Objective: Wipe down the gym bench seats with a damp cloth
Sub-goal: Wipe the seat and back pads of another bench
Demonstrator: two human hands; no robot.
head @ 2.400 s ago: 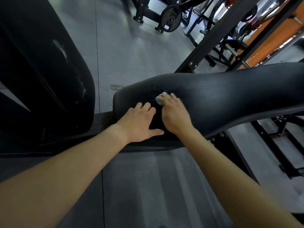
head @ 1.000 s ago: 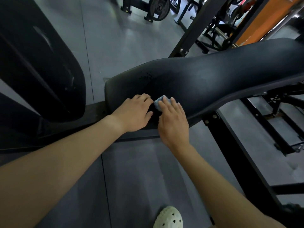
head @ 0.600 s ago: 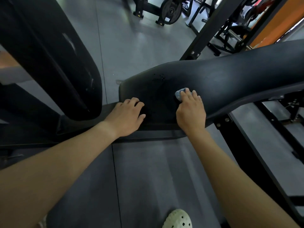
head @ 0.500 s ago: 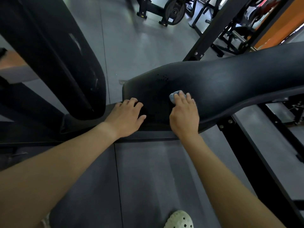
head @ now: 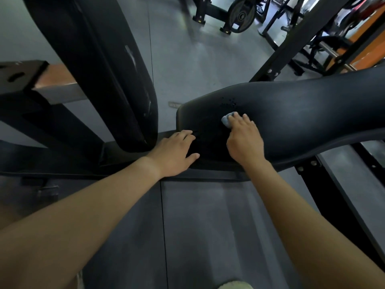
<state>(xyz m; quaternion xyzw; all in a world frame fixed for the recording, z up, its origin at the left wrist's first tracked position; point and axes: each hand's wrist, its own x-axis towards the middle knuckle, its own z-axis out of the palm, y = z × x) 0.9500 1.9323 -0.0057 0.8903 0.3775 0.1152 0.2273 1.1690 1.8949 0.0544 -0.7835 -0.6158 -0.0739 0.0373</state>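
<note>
A long black padded bench seat (head: 302, 113) runs from the centre to the right edge. My right hand (head: 244, 138) lies on its near end and presses a small pale blue cloth (head: 227, 119) onto the padding; only a corner of the cloth shows past my fingertips. My left hand (head: 177, 152) rests flat with spread fingers on the seat's left end, a hand's width left of the right hand.
A second black pad (head: 108, 65) stands steeply tilted at the left on a black and orange frame (head: 52, 82). A black upright post (head: 291, 42) rises behind the seat. Weight plates (head: 242, 14) and racks stand at the back. The grey floor (head: 204, 226) lies below.
My right hand has slid the cloth from the seat's near edge up onto its top, first right, then back left. My left hand has shifted left toward the seat's end.
</note>
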